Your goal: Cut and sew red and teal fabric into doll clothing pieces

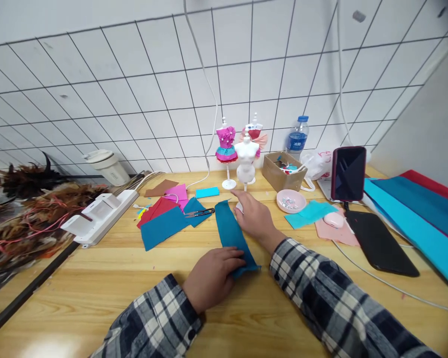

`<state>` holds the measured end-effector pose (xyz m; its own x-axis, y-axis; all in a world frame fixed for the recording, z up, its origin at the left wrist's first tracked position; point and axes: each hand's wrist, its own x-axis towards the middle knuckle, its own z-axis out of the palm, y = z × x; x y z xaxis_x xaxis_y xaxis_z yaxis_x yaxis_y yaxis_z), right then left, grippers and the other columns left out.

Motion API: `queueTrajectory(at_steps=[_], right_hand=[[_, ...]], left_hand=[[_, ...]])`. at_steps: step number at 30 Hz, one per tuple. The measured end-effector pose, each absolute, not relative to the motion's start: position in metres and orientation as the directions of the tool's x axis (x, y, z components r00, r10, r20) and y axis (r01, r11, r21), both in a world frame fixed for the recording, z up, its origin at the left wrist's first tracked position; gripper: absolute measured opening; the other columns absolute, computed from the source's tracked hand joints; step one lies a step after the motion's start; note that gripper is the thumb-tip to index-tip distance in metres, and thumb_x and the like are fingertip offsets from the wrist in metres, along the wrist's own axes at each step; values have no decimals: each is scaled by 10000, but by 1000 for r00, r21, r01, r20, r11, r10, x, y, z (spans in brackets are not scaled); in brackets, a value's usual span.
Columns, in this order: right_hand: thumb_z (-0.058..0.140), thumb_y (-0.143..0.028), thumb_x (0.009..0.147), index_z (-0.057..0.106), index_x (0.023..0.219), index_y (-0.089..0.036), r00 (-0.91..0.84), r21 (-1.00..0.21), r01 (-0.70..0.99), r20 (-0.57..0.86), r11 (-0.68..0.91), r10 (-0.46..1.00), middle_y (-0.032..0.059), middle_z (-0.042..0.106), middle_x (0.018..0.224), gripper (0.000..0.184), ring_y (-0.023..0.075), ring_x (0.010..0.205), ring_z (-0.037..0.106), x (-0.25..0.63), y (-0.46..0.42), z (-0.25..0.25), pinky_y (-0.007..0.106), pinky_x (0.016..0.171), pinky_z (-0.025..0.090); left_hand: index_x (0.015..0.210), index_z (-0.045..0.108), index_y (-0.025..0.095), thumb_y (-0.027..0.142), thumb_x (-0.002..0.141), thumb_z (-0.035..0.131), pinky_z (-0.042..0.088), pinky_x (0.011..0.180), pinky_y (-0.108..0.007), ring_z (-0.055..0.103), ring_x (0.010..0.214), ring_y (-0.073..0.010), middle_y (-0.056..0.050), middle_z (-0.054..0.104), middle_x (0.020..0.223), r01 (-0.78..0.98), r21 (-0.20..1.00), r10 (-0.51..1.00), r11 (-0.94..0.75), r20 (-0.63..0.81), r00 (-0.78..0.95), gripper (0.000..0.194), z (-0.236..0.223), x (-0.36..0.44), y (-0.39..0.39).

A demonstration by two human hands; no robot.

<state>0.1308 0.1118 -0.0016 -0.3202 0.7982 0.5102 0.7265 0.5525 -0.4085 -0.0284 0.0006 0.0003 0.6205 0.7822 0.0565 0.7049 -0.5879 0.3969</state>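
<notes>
A teal fabric strip (pixel 227 226) lies lengthwise in front of me on the wooden table, its near end folded and slightly raised. My left hand (pixel 214 273) rests on that near end, fingers curled over the cloth and thumb mostly hidden. A bare white miniature dress form (pixel 246 154) stands just beyond. At the foot of its stand, my right hand (pixel 256 214) closes around the white base, with the index finger stretched past the pole. Left of the strip are thread snips (pixel 200 213), lying on more teal fabric (pixel 164 228).
Dressed miniature forms (pixel 226 144) stand behind. A cardboard box (pixel 276 174), pink bead dish (pixel 291 200), water bottle (pixel 297 134) and upright phone (pixel 348 174) are to the right. A white power strip (pixel 104 219) and brown feathers (pixel 52 209) occupy the left.
</notes>
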Motion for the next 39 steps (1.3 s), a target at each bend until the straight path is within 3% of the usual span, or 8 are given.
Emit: queueTrajectory(at_steps=[4,11,15,21,24,28,32,39], right_hand=[[384,-203,900,601,1027,-223,-424,-277,806,346,522,837,56,635,1056,252,183,874,602,143,99,-4,266,711,434],[369,-259,927,554,1204,-257,-376,-99,914,151,393,914,73,583,1223,333,206,854,628,146,105,-14,294,648,446],[351,-267,933,539,1243,-244,-328,-116,930,163,348,930,71,555,1288,362,231,934,622,156,112,-17,327,718,465],[374,-243,927,549,1237,-247,-328,-141,924,180,355,927,49,550,1308,355,222,1001,605,165,114,-14,333,793,461],[399,-225,921,575,1193,-223,-337,-220,891,267,398,903,61,567,1272,324,199,1022,579,165,100,-7,304,830,442],[467,-269,906,654,943,-204,-494,-359,703,374,614,785,54,661,937,201,184,898,561,171,61,0,293,801,426],[544,-218,853,677,915,-240,-675,-418,573,246,704,696,20,652,864,149,176,862,536,188,26,1,292,770,419],[570,-237,823,684,1008,-257,-685,-419,626,109,658,721,30,655,954,218,190,905,560,196,16,3,304,789,421]], left_hand=[[1156,620,277,50,696,500,404,1042,-399,496,1241,-216,13,576,1319,699,407,776,-588,38,630,527,-2,-37,6],[1182,609,312,116,752,550,386,1043,-419,483,1225,-231,-29,500,1380,666,375,735,-645,67,675,476,1,-34,1],[1248,548,368,310,867,519,219,1096,-569,507,1155,-252,-34,583,1245,682,303,719,-666,17,695,386,8,-34,1],[1371,386,354,385,886,491,148,1076,-631,383,1280,-295,-39,466,1405,685,284,703,-671,-50,710,498,7,-39,6],[1306,462,330,402,853,540,155,1080,-601,371,1284,-291,-42,458,1407,683,306,717,-663,-4,697,465,9,-40,7],[1029,631,274,361,795,617,281,1026,-504,480,1133,-262,-48,564,1243,678,318,737,-663,115,666,250,14,-39,3],[918,662,249,361,814,596,409,858,-385,553,937,-216,-43,648,993,621,335,691,-708,153,706,166,15,-29,-3],[816,666,220,292,886,500,433,739,-339,613,823,-199,-35,686,839,683,319,744,-657,125,657,194,9,-18,-6]])
